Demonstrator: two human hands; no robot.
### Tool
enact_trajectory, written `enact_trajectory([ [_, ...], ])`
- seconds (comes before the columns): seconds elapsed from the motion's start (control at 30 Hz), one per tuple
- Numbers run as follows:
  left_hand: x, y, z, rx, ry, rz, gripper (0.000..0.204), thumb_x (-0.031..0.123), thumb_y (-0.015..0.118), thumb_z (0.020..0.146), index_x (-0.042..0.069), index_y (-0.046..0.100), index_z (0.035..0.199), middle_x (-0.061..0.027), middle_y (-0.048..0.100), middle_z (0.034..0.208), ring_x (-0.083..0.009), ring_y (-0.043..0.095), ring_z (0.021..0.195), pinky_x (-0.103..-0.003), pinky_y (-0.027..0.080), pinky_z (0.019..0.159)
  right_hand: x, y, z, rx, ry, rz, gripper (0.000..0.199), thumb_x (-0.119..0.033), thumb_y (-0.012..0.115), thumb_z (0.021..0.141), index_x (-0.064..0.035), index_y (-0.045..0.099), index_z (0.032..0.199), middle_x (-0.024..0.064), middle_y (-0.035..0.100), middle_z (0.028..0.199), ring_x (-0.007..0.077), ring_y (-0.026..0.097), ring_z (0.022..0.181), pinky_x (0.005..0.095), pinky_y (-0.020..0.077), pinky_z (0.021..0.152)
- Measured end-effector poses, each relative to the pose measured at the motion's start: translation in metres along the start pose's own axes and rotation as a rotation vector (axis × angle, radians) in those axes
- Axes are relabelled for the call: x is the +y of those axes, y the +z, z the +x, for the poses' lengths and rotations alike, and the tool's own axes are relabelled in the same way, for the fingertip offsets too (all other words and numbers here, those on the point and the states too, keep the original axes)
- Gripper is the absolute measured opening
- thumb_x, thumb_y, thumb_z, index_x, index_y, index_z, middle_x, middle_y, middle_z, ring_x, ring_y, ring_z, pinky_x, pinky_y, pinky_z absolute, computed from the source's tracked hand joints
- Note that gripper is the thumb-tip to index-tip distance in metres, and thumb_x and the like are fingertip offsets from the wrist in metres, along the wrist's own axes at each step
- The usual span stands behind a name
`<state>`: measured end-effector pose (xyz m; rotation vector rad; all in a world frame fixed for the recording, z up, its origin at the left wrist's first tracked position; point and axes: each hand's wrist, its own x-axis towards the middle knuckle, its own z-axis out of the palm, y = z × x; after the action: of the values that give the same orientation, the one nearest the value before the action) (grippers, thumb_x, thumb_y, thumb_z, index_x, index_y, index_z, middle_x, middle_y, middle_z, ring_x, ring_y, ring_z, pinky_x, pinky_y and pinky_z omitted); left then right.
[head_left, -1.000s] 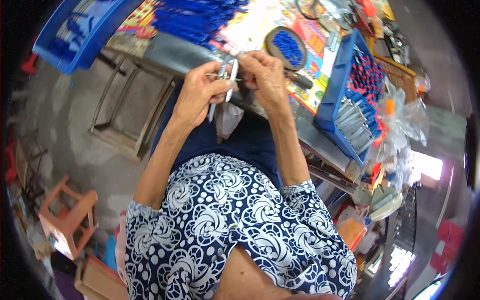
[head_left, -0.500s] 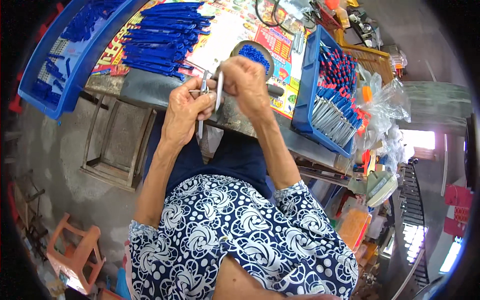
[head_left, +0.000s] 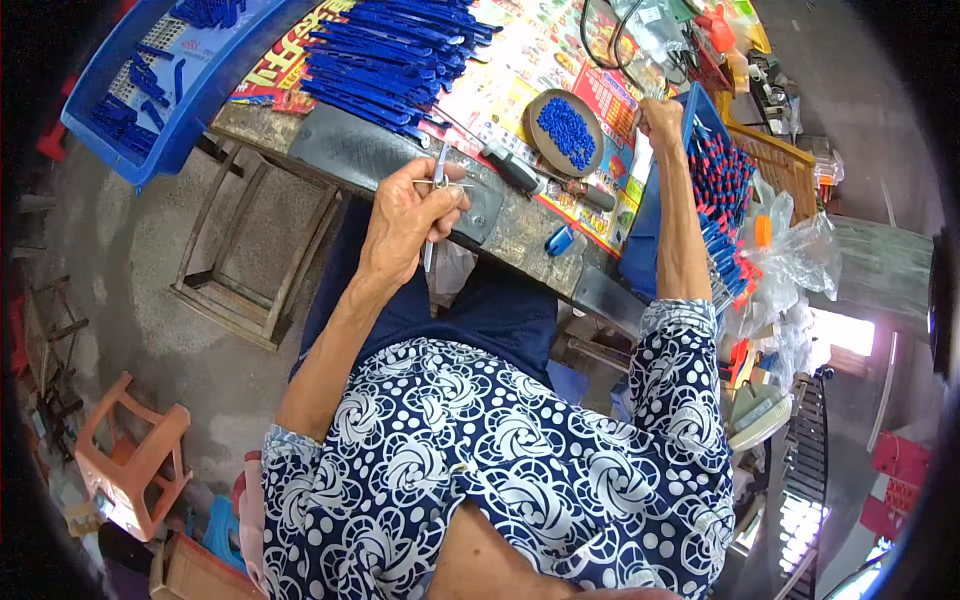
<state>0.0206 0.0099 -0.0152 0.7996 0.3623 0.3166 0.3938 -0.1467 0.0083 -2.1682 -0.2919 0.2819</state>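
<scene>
My left hand (head_left: pixel 418 215) is closed around a slim silver metal piece (head_left: pixel 428 256), held upright over the bench's near edge. A thin wire crosses the piece near my thumb. Far to the right, my right hand (head_left: pixel 660 125) has its fingers curled in by several thin silver rods (head_left: pixel 652 88), at the far end of a blue crate (head_left: pixel 640 235). What those fingers hold is too small to make out. Between the hands lie a dark-handled screwdriver (head_left: pixel 514 168) and a brown round dish (head_left: pixel 535 128) of tiny blue parts (head_left: pixel 567 133).
Long blue strips (head_left: pixel 390 65) are heaped on printed paper, beside a blue tray (head_left: pixel 185 140) at the left. Red-and-blue slim pieces (head_left: pixel 715 170) fill the right crate. A small blue object (head_left: pixel 560 240) sits at the bench edge. A wooden stool frame (head_left: pixel 225 290) stands left.
My right hand has left my left hand and reached right, to the rods by the crate. The left hand still holds the metal piece. The whole view has shifted.
</scene>
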Motion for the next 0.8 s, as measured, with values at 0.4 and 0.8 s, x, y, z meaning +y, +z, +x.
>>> enact_trajectory([
  [0.4, 0.001, 0.0, -0.004, -0.006, -0.027, 0.035, 0.024, 0.006, 0.056, 0.079, -0.004, 0.049, 0.099, -0.006, 0.056, 0.072, -0.0057, 0.043, 0.054, -0.017, 0.031, 0.043, 0.009, 0.002, 0.006, 0.355, -0.098, -0.823, 0.034, -0.015, 0.047, 0.072, 0.0114, 0.051, 0.094, 0.0303, 0.057, 0.092, 0.0428, 0.057, 0.086, 0.0465, 0.0456, 0.077],
  [0.8, 0.004, 0.002, 0.002, -0.03, -0.04, 0.037, 0.024, 0.009, 0.056, 0.08, -0.003, 0.048, 0.099, -0.0064, 0.056, 0.072, -0.0045, 0.043, 0.055, -0.016, 0.031, 0.044, -0.02, 0.01, 0.044, 0.37, -0.191, -0.828, 0.03, -0.019, 0.051, 0.071, 0.0022, 0.056, 0.092, 0.0276, 0.059, 0.089, 0.043, 0.057, 0.082, 0.047, 0.0464, 0.072],
])
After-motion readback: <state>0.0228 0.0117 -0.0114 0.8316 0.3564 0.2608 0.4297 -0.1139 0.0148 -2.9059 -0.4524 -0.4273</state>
